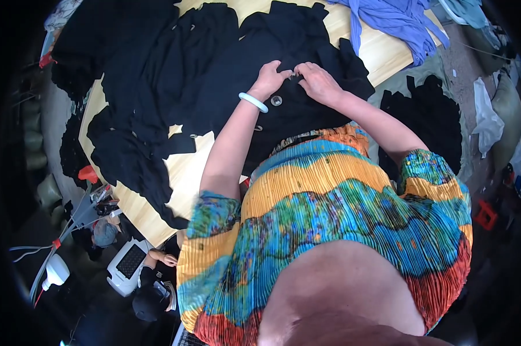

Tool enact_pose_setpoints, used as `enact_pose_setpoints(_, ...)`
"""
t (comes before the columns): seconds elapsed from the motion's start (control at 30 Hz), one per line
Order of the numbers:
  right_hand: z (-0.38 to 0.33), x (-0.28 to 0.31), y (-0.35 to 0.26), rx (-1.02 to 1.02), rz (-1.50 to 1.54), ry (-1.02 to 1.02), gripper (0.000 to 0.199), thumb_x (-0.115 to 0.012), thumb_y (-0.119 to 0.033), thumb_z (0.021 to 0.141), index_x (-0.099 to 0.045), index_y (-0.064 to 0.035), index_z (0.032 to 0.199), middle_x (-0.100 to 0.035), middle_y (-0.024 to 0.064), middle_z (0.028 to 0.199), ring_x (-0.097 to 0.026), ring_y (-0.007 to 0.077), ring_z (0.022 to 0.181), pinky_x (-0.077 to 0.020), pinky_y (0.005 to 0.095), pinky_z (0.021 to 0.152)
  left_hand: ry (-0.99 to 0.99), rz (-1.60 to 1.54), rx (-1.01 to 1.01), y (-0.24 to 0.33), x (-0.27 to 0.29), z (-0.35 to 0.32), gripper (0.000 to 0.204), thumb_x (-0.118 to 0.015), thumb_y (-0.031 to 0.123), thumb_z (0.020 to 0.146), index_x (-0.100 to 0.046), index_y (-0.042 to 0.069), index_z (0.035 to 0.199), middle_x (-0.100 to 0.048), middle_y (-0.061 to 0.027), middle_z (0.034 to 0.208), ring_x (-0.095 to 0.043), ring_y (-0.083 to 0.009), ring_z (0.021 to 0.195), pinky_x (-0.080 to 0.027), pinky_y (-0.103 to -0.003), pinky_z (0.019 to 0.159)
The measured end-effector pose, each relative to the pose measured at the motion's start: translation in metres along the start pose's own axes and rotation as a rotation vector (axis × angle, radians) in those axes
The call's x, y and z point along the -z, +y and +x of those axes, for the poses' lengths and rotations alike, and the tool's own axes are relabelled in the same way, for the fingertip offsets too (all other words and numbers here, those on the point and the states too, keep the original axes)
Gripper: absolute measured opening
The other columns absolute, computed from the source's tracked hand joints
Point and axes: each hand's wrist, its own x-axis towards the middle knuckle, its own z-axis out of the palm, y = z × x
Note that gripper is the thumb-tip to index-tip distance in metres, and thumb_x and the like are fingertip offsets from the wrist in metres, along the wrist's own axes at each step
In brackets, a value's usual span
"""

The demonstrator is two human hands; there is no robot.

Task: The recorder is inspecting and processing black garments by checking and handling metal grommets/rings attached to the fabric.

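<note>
A black garment [214,75] lies spread over the wooden table, with round buttons or rings showing on it. My left hand [270,79], with a pale bangle [253,102] at its wrist, pinches the cloth near the garment's middle. Close beside it my right hand [320,85] has bent fingers on the same spot. Between the fingertips shows a small shiny bit, too small to name. Just below them sits a round, shiny button [276,101] on the black cloth.
The light wooden table [142,216] shows between black pieces. Blue-violet cloth [387,26] hangs over its far right corner. More black cloth [425,115] lies to the right, near a white bag [486,115]. At lower left are a person's arm [156,256] and a white chair [125,268].
</note>
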Motion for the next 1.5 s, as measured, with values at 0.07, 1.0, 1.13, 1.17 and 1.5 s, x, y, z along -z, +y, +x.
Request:
enact_pose_setpoints(0.07, -0.002, 0.000, 0.004, 0.064, -0.087, 0.045, 0.016, -0.056, -0.006, 0.071, -0.050, -0.0009, 0.086, -0.052, 0.0143, 0.082, -0.051, 0.0300, 0.082, -0.0410, 0.0375, 0.076, -0.121, 0.095, -0.086, 0.009, 0.006, 0.000, 0.050, -0.062, 0.022, 0.072, -0.048, -0.007, 0.110, -0.054, -0.0237, 0.106, -0.053, -0.0313, 0.100, -0.041, -0.034, 0.085)
enact_pose_setpoints(1.0, 0.006, 0.040, 0.007, -0.216, 0.841, -0.305, 0.021, -0.059, -0.012, 0.078, -0.052, -0.0002, 0.095, -0.057, 0.0042, 0.079, -0.054, 0.0083, 0.075, -0.0429, 0.0241, 0.067, -0.267, -0.376, -0.215, 0.036, 0.027, -0.038, 0.029, -0.058, 0.002, 0.073, -0.050, -0.003, 0.101, -0.058, -0.0073, 0.094, -0.054, -0.0139, 0.087, -0.042, -0.026, 0.078)
enact_pose_setpoints(1.13, 0.011, 0.057, -0.010, -0.346, 0.937, -0.360, 0.049, -0.061, -0.015, 0.080, -0.038, 0.0045, 0.119, -0.055, 0.0019, 0.082, -0.051, 0.0064, 0.078, -0.0395, 0.0196, 0.073, -0.379, -0.651, -0.096, 0.054, 0.041, -0.047, 0.029, -0.059, 0.000, 0.074, -0.050, -0.001, 0.101, -0.056, -0.0033, 0.093, -0.052, -0.0094, 0.087, -0.041, -0.022, 0.079)
enact_pose_setpoints(1.17, 0.013, 0.056, -0.006, -0.395, 0.969, -0.404, 0.050, -0.060, -0.016, 0.080, -0.037, 0.0043, 0.120, -0.055, 0.0019, 0.082, -0.051, 0.0062, 0.078, -0.0395, 0.0196, 0.072, -0.390, -0.753, -0.085, 0.055, 0.041, -0.049, 0.029, -0.060, -0.001, 0.074, -0.049, -0.001, 0.101, -0.055, -0.0026, 0.091, -0.052, -0.0082, 0.086, -0.041, -0.021, 0.079)
enact_pose_setpoints(1.5, 0.002, 0.075, -0.024, -0.547, 1.018, -0.250, 0.047, -0.063, -0.027, 0.077, -0.048, 0.0000, 0.113, -0.054, -0.0002, 0.097, -0.048, 0.0078, 0.089, -0.0377, 0.0223, 0.076, 0.050, -0.533, -0.101, 0.032, 0.057, -0.084, 0.034, -0.063, 0.011, 0.077, -0.046, -0.001, 0.104, -0.058, -0.0035, 0.087, -0.054, -0.0085, 0.083, -0.042, -0.022, 0.076)
